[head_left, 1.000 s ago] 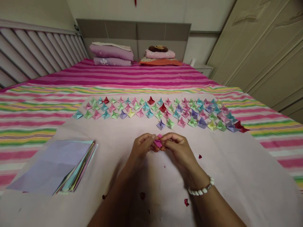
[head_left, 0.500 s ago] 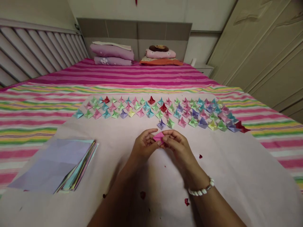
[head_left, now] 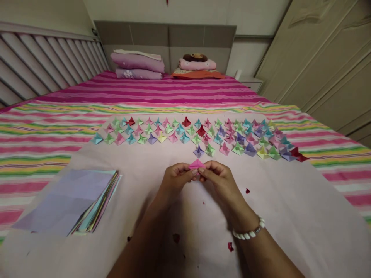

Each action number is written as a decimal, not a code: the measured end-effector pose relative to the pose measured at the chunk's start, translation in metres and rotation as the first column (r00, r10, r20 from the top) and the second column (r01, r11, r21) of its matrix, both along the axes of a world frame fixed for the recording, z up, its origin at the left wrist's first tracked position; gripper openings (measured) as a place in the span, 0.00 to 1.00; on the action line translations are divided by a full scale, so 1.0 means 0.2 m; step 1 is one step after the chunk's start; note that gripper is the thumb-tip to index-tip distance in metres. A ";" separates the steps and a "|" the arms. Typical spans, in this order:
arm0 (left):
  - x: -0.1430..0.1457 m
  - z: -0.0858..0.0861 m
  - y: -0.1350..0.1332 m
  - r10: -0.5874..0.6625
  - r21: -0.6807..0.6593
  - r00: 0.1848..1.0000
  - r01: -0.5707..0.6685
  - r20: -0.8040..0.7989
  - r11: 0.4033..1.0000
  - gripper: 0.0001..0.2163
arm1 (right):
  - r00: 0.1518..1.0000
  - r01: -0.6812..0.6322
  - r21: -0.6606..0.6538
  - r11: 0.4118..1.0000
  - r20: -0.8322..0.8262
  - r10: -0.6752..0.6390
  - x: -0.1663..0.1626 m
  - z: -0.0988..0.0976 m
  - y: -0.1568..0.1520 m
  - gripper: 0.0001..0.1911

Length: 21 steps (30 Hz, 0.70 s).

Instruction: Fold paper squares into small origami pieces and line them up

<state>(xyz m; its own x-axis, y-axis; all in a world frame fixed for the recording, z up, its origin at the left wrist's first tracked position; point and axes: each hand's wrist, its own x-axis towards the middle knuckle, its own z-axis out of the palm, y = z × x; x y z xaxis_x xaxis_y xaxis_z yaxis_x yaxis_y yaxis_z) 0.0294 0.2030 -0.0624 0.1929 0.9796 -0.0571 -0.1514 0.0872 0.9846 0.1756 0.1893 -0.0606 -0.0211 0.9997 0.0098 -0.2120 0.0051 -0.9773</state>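
Both hands meet over a pale pink cloth [head_left: 290, 208] spread on the bed. My left hand [head_left: 176, 179] and my right hand [head_left: 217, 178] pinch a small folded pink paper piece [head_left: 196, 165] between their fingertips, one from each side. A white bead bracelet [head_left: 249, 231] circles my right wrist. Just beyond the hands lie rows of several small folded paper shapes [head_left: 203, 135] in pink, green, blue, purple and red.
A stack of coloured paper sheets [head_left: 72, 200], lilac on top, lies to the left on the cloth. Small red paper scraps [head_left: 230, 246] dot the cloth near my arms. The striped bedspread [head_left: 162, 92] runs back to pillows [head_left: 137, 63] and a headboard; a wardrobe [head_left: 327, 61] stands on the right.
The pink piece has been turned and flattened between my fingertips; both hands stayed in the same spot, shifting only slightly.
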 end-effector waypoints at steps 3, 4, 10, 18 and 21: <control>0.01 0.01 0.00 0.012 -0.003 1.000 -0.012 -0.014 1.000 0.07 | 0.999 0.020 0.005 1.000 0.035 -0.021 0.01 0.00 0.00 0.09; 0.01 0.01 -0.01 0.019 -0.003 1.000 -0.019 -0.012 1.000 0.07 | 0.999 0.027 0.005 1.000 0.046 -0.027 0.01 0.01 0.00 0.09; 0.03 -0.04 -0.01 0.031 -0.028 0.994 -0.028 0.109 0.999 0.08 | 0.999 0.037 0.003 0.999 0.031 -0.037 0.02 0.02 0.00 0.10; 0.04 -0.01 -0.02 0.103 0.075 0.994 -0.100 -0.042 0.992 0.10 | 0.997 0.035 -0.055 0.998 -0.064 -0.039 -0.01 -0.01 0.01 0.14; 0.04 -0.01 -0.03 0.118 0.108 0.992 -0.112 -0.053 0.988 0.09 | 0.997 0.049 -0.060 0.997 -0.048 -0.052 -0.01 -0.01 0.01 0.11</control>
